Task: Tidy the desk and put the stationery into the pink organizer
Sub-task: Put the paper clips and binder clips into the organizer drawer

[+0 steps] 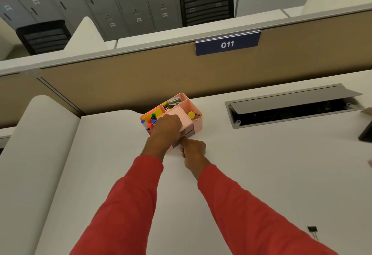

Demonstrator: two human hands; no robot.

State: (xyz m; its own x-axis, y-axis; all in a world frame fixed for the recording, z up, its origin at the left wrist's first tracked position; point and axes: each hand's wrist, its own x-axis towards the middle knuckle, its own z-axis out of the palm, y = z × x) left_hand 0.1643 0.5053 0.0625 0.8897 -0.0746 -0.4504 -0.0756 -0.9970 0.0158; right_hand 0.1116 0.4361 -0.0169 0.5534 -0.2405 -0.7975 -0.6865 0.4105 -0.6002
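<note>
The pink organizer stands on the white desk near the tan partition. Its compartments hold coloured markers, orange and yellow sticky notes, a metal stapler-like item and a yellow object. My left hand rests on top of the organizer's front, fingers curled over the rim. My right hand is at the lower grey drawer on the organizer's front, fingers curled, thumb and forefinger at the drawer's face. Whether it pinches a handle I cannot tell.
A black binder clip lies on the desk at the lower right. An open cable tray with a raised grey lid is set into the desk right of the organizer. A dark object sits at the right edge.
</note>
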